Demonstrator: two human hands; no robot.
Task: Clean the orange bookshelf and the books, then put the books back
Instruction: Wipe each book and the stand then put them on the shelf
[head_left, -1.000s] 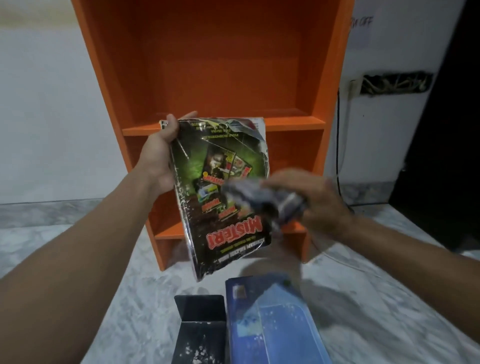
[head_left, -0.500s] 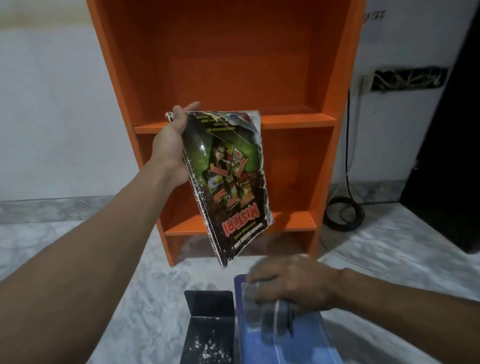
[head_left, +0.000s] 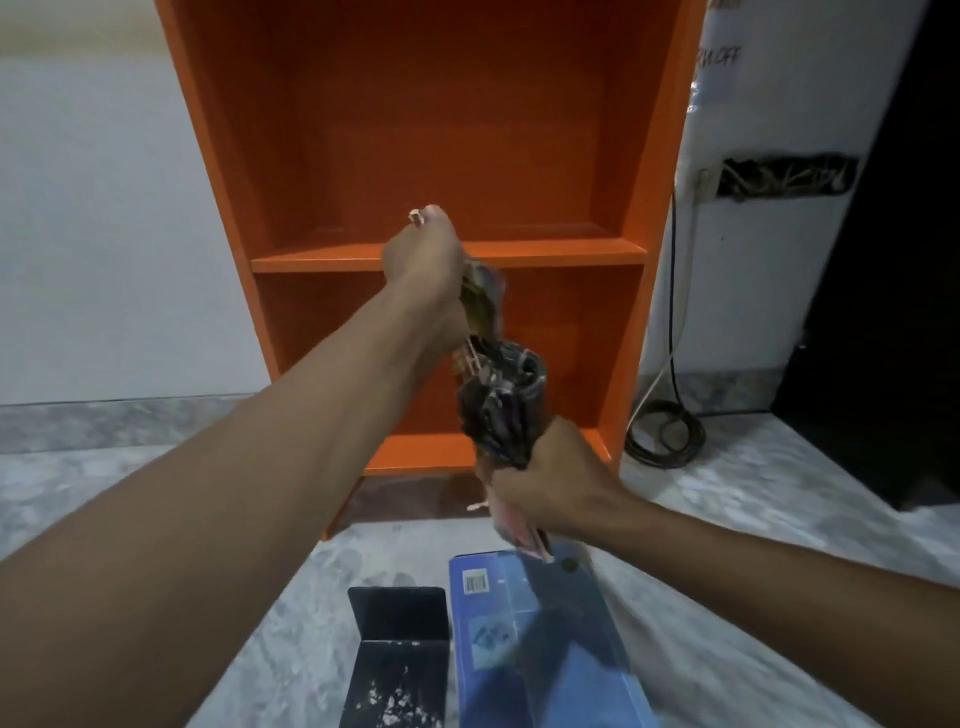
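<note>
Paperback (head_left: 485, 296): half a second before, its cover faced the camera; it was now turned edge-on, tilted, in front of the middle board of the orange bookshelf (head_left: 519, 130), and its print could not be read.

Right hand (head_left: 545, 483): earlier it lay low on the blue book (head_left: 545, 649). It had since risen to the paperback's near end, fingers clenched round a bunched dark cloth (head_left: 501, 405) that pressed against the paperback. A pale strip of the paperback's lower end showed below the fist.

Left hand (head_left: 423, 254): grasped the paperback's far, upper end, knuckles toward the camera, level with the middle board's front edge.

Bookshelf: both visible compartments bare, front edges open toward the hands.

Blue book: flat on the marble floor (head_left: 753, 519), near and right, with a black folded stand (head_left: 397, 649) just beside it on the left.

Coiled cable (head_left: 667, 434): on the floor to the right of the bookshelf's base. Open floor lay to the left of the arms.
</note>
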